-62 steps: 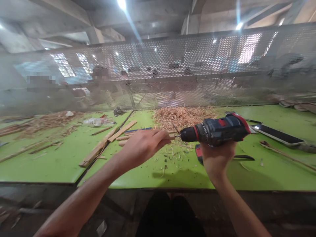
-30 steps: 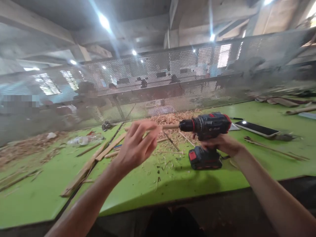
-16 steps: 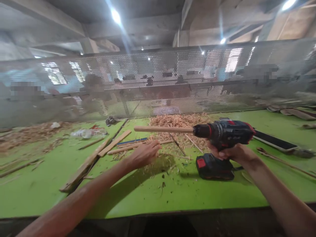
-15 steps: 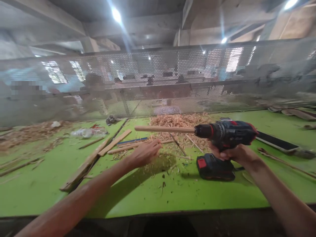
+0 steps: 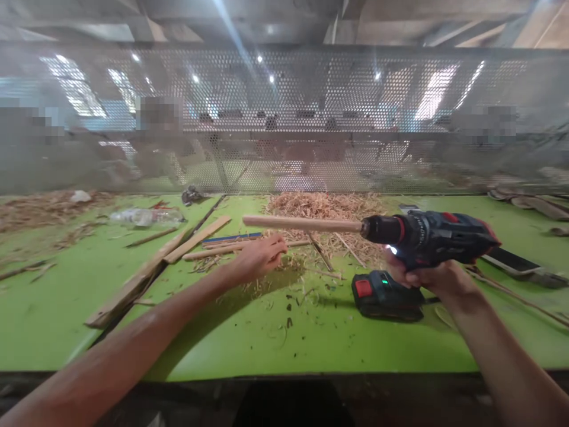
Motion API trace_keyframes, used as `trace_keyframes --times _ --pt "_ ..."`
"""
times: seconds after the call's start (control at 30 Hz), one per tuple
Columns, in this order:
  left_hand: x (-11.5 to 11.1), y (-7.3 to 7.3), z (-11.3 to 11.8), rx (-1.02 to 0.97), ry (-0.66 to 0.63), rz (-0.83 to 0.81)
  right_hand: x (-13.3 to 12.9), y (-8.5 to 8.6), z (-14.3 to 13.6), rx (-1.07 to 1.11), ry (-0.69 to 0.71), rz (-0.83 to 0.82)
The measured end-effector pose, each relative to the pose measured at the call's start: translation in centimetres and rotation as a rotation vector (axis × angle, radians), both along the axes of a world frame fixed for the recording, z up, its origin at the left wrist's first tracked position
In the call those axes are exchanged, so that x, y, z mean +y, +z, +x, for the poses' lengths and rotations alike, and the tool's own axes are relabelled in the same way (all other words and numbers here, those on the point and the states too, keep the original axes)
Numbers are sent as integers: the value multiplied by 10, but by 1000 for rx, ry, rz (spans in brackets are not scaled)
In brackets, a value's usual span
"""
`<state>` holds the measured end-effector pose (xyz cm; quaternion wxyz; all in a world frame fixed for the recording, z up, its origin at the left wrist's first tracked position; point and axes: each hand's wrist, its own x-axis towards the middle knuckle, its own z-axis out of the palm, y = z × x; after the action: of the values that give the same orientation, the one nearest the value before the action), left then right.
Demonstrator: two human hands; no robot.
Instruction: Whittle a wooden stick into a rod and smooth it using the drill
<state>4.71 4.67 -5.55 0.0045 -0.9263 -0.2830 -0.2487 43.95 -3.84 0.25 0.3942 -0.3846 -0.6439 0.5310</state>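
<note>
My right hand (image 5: 438,279) is wrapped around the handle of a black cordless drill (image 5: 444,237). A wooden dowel (image 5: 302,223) sits clamped in the drill's chuck and points left, nearly level. The drill's lamp is lit, and green lights show on its battery base (image 5: 386,295). My left hand (image 5: 262,256) is just below the dowel, apart from it, with its fingers curled together. What those fingers hold, if anything, is hidden. Behind the dowel lies a heap of wood shavings (image 5: 326,204).
On the green table (image 5: 311,350) lie a long wooden strip (image 5: 133,284), a flat wooden piece (image 5: 198,239), thin sticks and a clear plastic bottle (image 5: 144,217). At right is a dark phone-like slab (image 5: 511,261). A perforated screen (image 5: 284,148) stands at the back, with people blurred behind it.
The drill's lamp and green battery lights have come on. The drill has shifted a little right with the dowel. The view has tilted down; my left hand keeps its curled shape.
</note>
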Motion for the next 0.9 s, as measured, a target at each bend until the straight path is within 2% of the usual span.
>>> trace_keyframes --times 0.2,0.43,0.53,0.63,0.7,0.8,0.9 --pt "3 -6 2 -52 -40 -39 1 -1 -1 33 35 23" --pt "3 0 -2 -181 -35 -4 -4 5 -8 18 -3 23" --pt "3 9 -4 -314 -102 116 -4 5 -7 2 0 39" --pt "-6 26 -4 -428 -132 384 -1 4 -3 -13 -9 37" --pt "-14 38 -2 -483 -93 572 1 3 0 -33 9 44" --pt "-25 51 2 -539 -12 656 5 1 4 -46 -3 78" --pt "-29 56 3 -528 1 703 8 -2 8 -67 7 94"
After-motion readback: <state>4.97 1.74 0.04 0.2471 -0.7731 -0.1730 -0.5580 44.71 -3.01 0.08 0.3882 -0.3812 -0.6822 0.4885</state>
